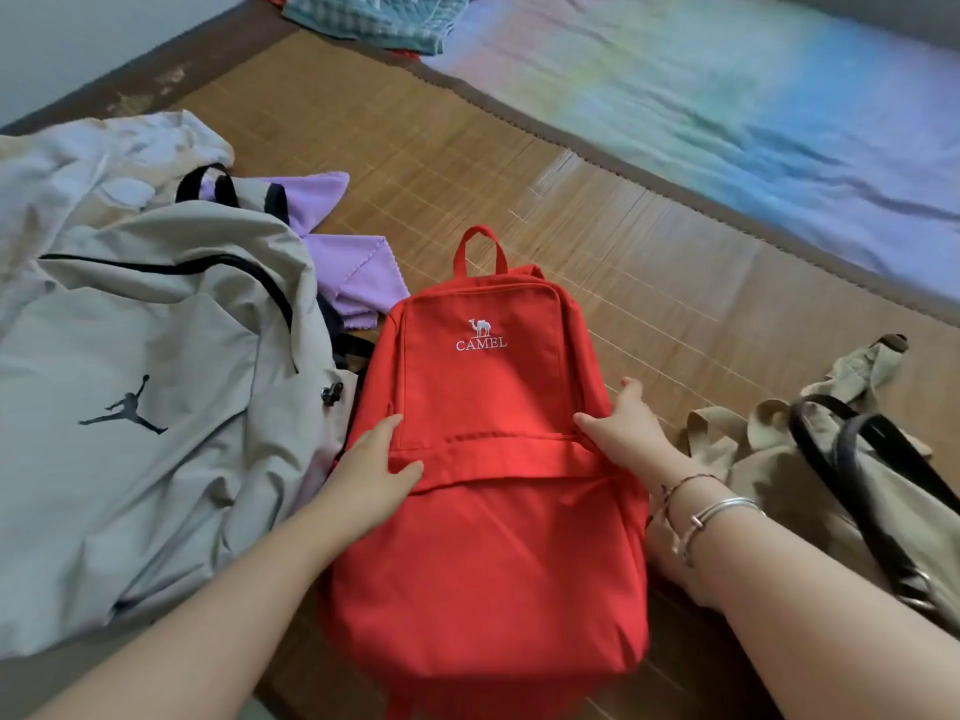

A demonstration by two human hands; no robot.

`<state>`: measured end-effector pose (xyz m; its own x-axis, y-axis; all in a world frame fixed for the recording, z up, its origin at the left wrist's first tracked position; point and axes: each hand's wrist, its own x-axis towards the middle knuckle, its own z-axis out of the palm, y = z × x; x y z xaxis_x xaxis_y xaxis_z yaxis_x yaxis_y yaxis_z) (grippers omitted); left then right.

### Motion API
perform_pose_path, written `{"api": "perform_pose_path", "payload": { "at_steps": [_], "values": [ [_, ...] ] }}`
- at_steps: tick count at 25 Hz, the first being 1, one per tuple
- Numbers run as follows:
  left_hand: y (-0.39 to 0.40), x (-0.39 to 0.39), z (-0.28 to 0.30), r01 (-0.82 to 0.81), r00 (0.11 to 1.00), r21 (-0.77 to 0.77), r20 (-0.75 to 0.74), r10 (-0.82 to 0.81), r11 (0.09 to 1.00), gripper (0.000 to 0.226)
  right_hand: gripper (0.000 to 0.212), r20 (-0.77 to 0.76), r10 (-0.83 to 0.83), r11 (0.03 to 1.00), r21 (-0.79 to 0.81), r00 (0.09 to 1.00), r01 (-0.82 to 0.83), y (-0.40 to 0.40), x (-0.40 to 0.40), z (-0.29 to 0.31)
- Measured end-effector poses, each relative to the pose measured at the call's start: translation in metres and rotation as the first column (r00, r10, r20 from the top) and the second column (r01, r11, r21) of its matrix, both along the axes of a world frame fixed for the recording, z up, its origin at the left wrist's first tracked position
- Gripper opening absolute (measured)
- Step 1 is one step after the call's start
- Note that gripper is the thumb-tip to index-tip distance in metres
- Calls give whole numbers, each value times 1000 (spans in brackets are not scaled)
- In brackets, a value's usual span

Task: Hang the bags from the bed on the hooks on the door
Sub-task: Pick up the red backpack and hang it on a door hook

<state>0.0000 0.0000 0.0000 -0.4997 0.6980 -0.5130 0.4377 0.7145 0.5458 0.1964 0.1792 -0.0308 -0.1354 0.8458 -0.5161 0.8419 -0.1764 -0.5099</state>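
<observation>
A red backpack with a white camel logo lies flat on the bamboo bed mat, its top loop pointing away from me. My left hand rests on its left edge, thumb over the front. My right hand, with bracelets on the wrist, presses its right edge, fingers spread. Neither hand has closed around the bag. A large grey backpack with a black jumping-figure logo lies to the left. A beige tote bag with black straps lies to the right. The door and hooks are out of sight.
A purple cloth sits between the grey backpack and the red one. A pastel striped sheet covers the bed's far right. A teal checked cloth lies at the top edge.
</observation>
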Motion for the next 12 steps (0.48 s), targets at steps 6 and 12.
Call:
{"api": "perform_pose_path", "payload": {
  "at_steps": [6, 12],
  "values": [
    [-6, 9, 15, 26, 994, 25, 101, -28, 999, 69, 25, -117, 94, 993, -57, 989, -101, -17, -3, 36],
    [1, 5, 129, 46, 998, 331, 14, -53, 942, 73, 21, -678, -209, 974, -213, 705, 84, -77, 8, 168]
  ]
}}
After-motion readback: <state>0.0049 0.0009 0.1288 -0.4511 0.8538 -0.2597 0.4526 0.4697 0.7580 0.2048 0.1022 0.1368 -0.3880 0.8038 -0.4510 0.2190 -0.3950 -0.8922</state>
